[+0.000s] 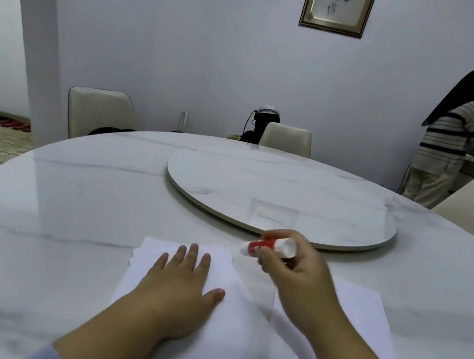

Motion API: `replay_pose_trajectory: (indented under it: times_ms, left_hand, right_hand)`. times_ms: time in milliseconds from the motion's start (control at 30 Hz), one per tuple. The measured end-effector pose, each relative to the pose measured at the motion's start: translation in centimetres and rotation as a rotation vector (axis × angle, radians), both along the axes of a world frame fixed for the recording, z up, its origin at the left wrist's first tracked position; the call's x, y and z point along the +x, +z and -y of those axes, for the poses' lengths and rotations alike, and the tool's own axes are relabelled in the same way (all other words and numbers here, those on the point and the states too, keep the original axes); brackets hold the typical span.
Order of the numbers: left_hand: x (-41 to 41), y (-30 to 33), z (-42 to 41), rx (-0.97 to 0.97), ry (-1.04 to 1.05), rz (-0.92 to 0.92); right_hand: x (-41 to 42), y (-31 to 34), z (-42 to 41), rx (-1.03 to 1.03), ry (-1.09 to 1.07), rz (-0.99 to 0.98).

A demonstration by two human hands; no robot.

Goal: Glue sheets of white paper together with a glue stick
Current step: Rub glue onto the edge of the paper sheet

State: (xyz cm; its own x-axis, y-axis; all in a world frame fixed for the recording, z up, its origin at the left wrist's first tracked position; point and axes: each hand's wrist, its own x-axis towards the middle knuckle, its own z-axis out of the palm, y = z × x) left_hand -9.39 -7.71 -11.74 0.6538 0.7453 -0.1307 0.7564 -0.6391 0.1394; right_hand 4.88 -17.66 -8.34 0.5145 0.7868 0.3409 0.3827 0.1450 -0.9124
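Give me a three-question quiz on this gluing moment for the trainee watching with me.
1. True or false: the left hand lies flat, palm down, on the white paper.
2. What is the right hand holding? A) scissors B) a glue stick C) a pen
3. Fill in: beyond the hands, on the round marble table, sits a round ____.

Key:
1. True; the fingers are spread on the top sheet.
2. B; the glue stick has a red and white body, held over the far edge of the paper.
3. Turntable; the turntable has nothing on it.
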Motion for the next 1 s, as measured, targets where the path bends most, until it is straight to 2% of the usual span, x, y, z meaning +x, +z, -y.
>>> replay_pose_trajectory:
  times_ms: [100, 200, 367, 533, 733, 867, 933, 1000]
  left_hand:
    - [0.0, 0.0, -0.2, 0.005, -0.019, 0.015]
    - [0.1, 0.0, -0.2, 0.000, -0.029, 0.008]
    - [0.0, 0.1, -0.2, -0.015, -0.027, 0.018]
    - [0.1, 0.2, -0.5, -0.021, -0.024, 0.004]
    - [-0.1, 0.0, -0.7, -0.035, -0.021, 0.014]
    - [-0.1, 0.2, -0.8, -0.052, -0.033, 0.003]
    - [-0.4, 0.9, -1.2, -0.077, -0.080, -0.004]
    - [-1.0, 1.6, -2.1, -0.083, -0.150, -0.011]
  right_hand:
    - [-0.8, -1.0, -1.5, -0.175, 0.095, 0.188]
    - [-0.7, -1.0, -3.1, -0.250, 0.099, 0.323]
    - [-0.5, -1.0, -3.8, -0.305, 0.103, 0.313]
    - [0.1, 1.2, -0.9, -0.346, 0.171, 0.345]
    - [0.9, 2.5, 2.0, -0.488, 0.327, 0.318]
    - [1.4, 2.9, 2.8, -0.557, 0.463, 0.223]
    - [2.0, 3.2, 3.3, -0.458, 0.529, 0.098]
    - [3.0, 3.2, 3.5, -0.264, 0.520, -0.080]
